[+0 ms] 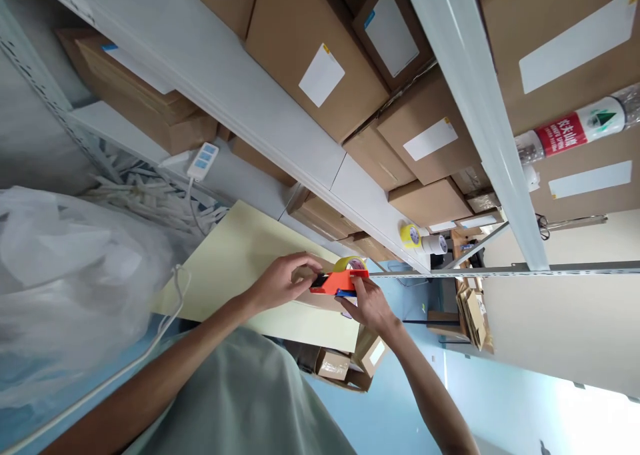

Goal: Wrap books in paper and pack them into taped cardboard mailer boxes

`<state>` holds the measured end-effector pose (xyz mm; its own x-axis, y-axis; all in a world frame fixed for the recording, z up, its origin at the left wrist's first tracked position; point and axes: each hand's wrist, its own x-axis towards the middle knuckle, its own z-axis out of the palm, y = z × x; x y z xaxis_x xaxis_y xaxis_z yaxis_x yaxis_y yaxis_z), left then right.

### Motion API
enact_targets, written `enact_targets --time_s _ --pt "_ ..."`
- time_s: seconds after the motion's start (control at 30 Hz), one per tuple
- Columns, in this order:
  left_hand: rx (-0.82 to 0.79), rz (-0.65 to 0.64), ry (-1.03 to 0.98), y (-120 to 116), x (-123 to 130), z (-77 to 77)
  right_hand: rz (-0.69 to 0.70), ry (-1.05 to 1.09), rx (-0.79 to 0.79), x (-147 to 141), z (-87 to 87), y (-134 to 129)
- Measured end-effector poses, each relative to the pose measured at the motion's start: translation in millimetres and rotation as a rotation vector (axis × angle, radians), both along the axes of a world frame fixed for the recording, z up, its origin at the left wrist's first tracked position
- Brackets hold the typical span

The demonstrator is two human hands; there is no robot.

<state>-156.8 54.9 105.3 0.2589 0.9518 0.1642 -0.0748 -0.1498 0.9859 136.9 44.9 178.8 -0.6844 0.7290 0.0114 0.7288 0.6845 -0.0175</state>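
An orange tape dispenser [336,283] with a roll of yellow tape [350,263] is held over a brown cardboard piece [320,299] on the pale yellow tabletop [295,325]. My right hand [369,301] is wrapped round the right end of the dispenser. My left hand [281,281] is at its left end, thumb and fingers curved toward the black front edge. Whether the left fingertips pinch a tape end there is too small to tell.
Metal shelves [300,155] with cardboard boxes [320,61] rise beyond the table. Tape rolls [411,235] sit on a shelf edge. A white plastic bag [75,288] and a cable [165,328] are at left. A carton of boxes [345,368] stands below the table's near edge.
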Motion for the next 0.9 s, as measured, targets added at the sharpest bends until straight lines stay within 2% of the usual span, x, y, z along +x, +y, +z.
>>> enact_targets --time_s 0.13,0.23,0.37,0.47,0.57,0.7,0.8,0.9 --pt "-0.089 -0.085 -0.091 -3 -2 -8.5 0.011 -0.074 -0.047 -3 1.2 -9" --pt "-0.141 -0.105 -0.112 -4 0 -14.9 -0.039 -0.139 -0.112 -6 2.1 -15" --pt "-0.212 -0.111 -0.157 -7 2 -22.9 -0.202 -0.234 -0.249 -18 10.8 -18" --pt "-0.307 -0.134 -0.231 -8 5 -34.5 -0.354 -0.263 -0.419 -33 22.3 -15" --pt "-0.433 -0.128 -0.293 -12 13 -52.7 -0.481 -0.265 -0.598 -48 31.1 -10" --pt "-0.570 -0.089 -0.345 -23 24 -79.4 -0.554 -0.265 -0.740 -58 41.1 -3" --pt "-0.601 -0.010 -0.329 -27 20 -101.5 -0.578 -0.284 -0.830 -49 59.2 4" --pt "-0.623 0.088 -0.273 -20 7 -127.4 -0.609 -0.270 -0.868 -34 83.8 11"
